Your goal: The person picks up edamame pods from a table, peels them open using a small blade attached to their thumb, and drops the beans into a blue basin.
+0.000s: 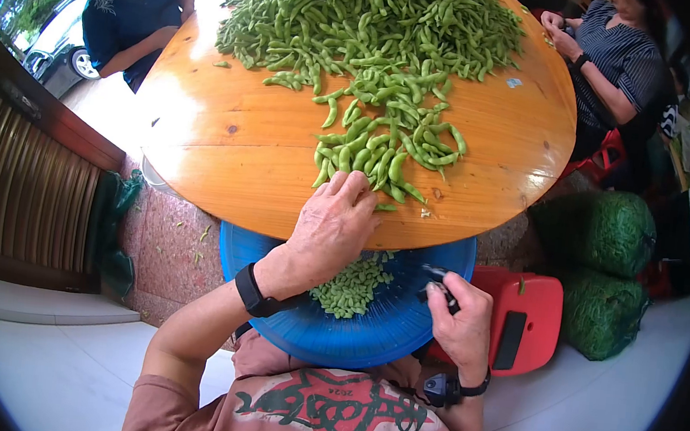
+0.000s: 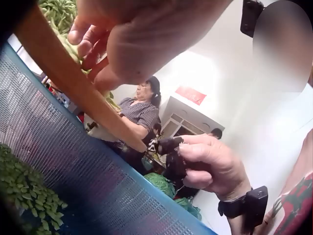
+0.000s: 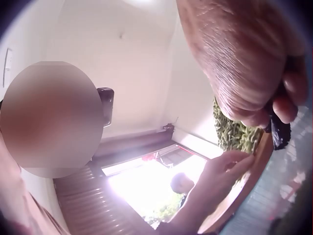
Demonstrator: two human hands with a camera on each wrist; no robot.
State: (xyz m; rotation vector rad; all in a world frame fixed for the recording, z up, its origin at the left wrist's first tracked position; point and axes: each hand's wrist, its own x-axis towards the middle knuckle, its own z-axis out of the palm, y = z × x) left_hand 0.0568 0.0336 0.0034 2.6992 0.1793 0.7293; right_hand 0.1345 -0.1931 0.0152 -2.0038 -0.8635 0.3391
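Left hand (image 1: pixel 326 234): positioned over the near edge of the table (image 1: pixel 224 175), palm down, fingers directed away from the body and touching the nearest green pods (image 1: pixel 358 146). Its fingertips are partly hidden; whether they pinch a pod cannot be told. A large heap (image 1: pixel 363 26) of the same pods lies at the far side of the table.

Right hand (image 1: pixel 465 323): grips a small dark tool (image 2: pixel 172 164), fingers curled round it, held over the right side of a blue basket (image 1: pixel 375 339). The tool's end, pale in the head view, points left; its exact form is too blurred to tell.

The basket sits lower than the table, its far part beneath the near edge, and carries shelled green beans (image 1: pixel 348 292). To its right stands a red stool (image 1: pixel 541 322).

Risks, as judged: the tool's end faces the space beside the left hand, so bringing the hands together carelessly could nick a finger. The closest pods lie near the table's edge; a broad drag could send whole pods down among the beans. A knock from either forearm against the basket rim could tilt it and spill beans onto the floor (image 1: pixel 167 252).
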